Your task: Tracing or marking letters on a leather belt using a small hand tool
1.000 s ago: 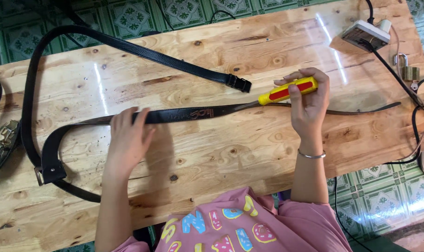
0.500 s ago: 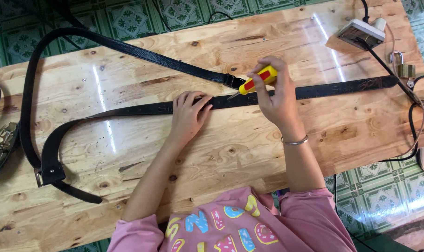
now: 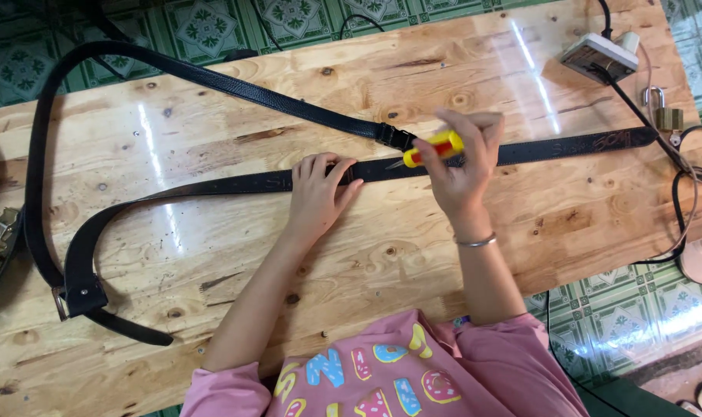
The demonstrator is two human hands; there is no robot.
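Head view looks straight down on a wooden table (image 3: 212, 232) set over green patterned floor tiles (image 3: 629, 324). A long black belt (image 3: 235, 184) lies across the boards, running from the right side to a wide loop at the left, where its buckle (image 3: 61, 303) rests near the table's front edge. A second black strap (image 3: 212, 77) curves along the far side and ends in a small clasp (image 3: 395, 137) just beside the right hand.

The left hand (image 3: 318, 193) lies flat on the belt, fingers spread and pressing it to the wood near the middle of the table. The right hand (image 3: 463, 166) is closed around a yellow and red screwdriver (image 3: 434, 147), fingers wrapped on the handle, with the metal tip pointing left and down toward the belt, close to the left fingertips. A thin bracelet (image 3: 476, 242) circles the right wrist.

At the far right corner sit a white power strip (image 3: 595, 55) with a black cable (image 3: 659, 131) trailing off, and a brass padlock (image 3: 663, 114) just beside the cable.
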